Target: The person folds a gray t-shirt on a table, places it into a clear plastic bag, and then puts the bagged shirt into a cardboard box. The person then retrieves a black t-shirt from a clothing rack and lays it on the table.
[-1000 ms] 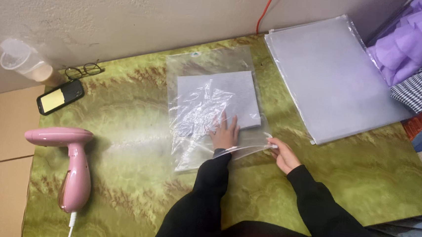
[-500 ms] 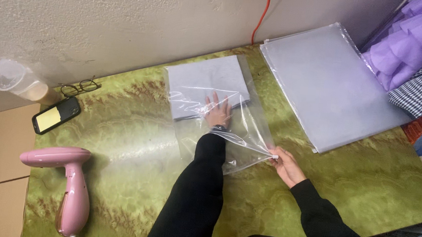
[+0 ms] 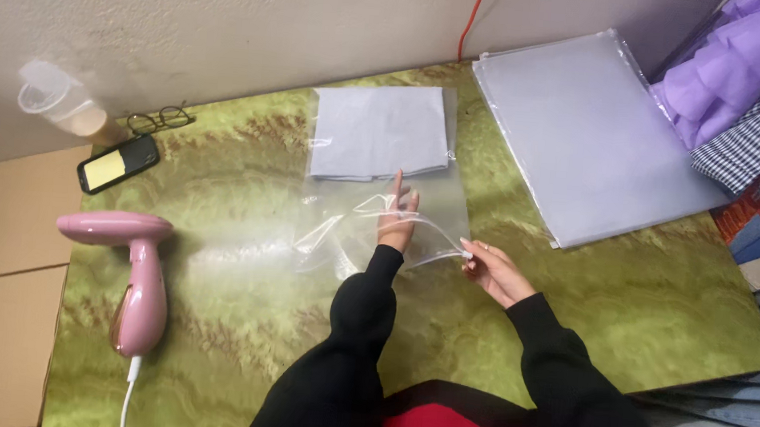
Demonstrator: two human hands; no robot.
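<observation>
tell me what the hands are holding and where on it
The right hand pinches the clear bag at its open edge. The left hand lies flat inside it, gripping nothing.

— What can't be made out here?

— The white power cord (image 3: 127, 394) of the pink handheld steamer (image 3: 139, 281) runs off the bottom edge. The heap of purple and checked fabrics (image 3: 745, 96) is cut by the right edge.

— And the left hand (image 3: 397, 219)?

— Inside the clear plastic bag (image 3: 380, 213); its palm is veiled by glare.
</observation>
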